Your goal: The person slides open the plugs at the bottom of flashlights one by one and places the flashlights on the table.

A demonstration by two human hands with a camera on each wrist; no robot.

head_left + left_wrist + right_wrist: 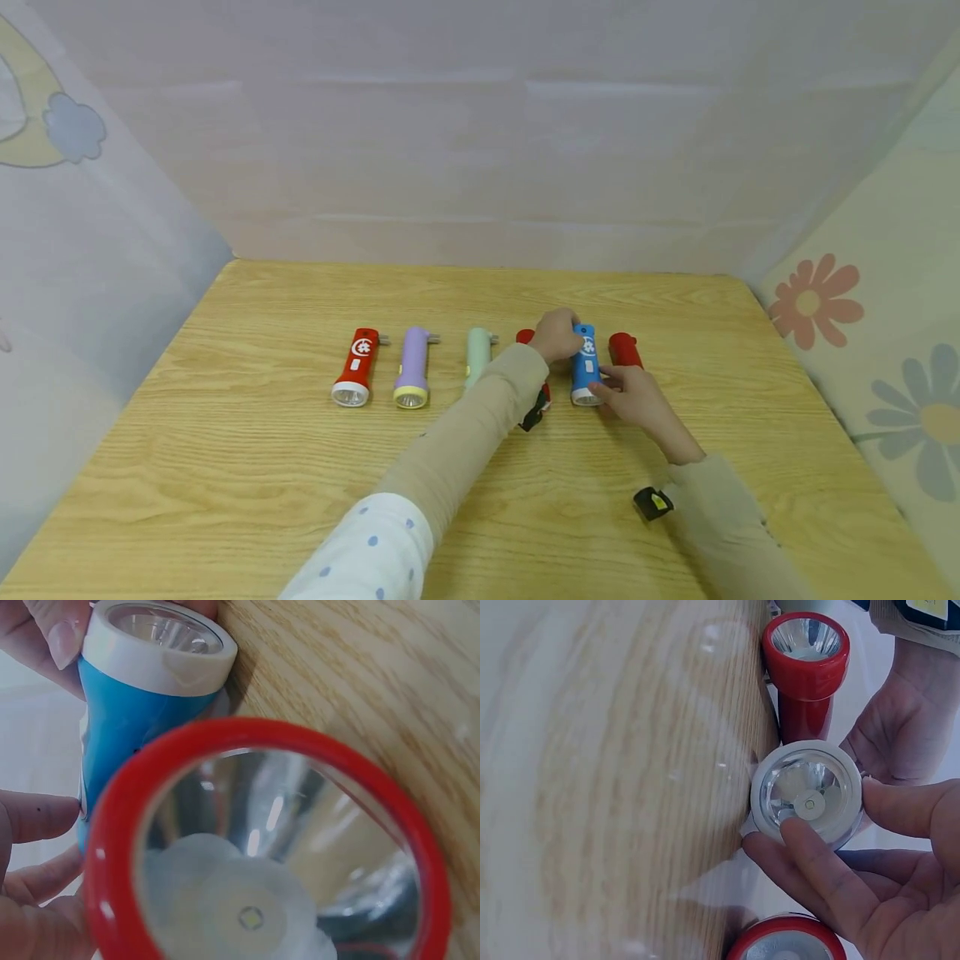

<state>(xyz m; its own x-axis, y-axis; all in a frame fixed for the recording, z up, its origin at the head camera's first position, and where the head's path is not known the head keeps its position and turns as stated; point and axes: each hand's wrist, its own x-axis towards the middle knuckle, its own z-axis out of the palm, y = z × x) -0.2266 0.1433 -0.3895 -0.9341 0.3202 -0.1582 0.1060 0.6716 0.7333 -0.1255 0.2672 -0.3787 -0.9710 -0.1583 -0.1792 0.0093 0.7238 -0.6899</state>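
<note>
A blue flashlight [584, 367] with a white head lies on the table, its lens toward me. At its far end my left hand [557, 335] grips the body. My right hand [630, 393] holds the white head [765, 802] between thumb and fingers, one fingertip over the lens rim. To the left, a red flashlight [524, 336] is partly hidden by my left arm; its red rim [262, 731] looms large in the left wrist view. Another red flashlight [625, 350] lies to the right, its front end behind my right hand.
Farther left in the row are a red flashlight with a white head [361, 367], a purple one with a yellow head [413, 367] and a pale green one [477, 354], each with plug prongs sticking out. Black wrist cameras [652, 503] are worn on both arms. Fabric walls border the table [225, 467].
</note>
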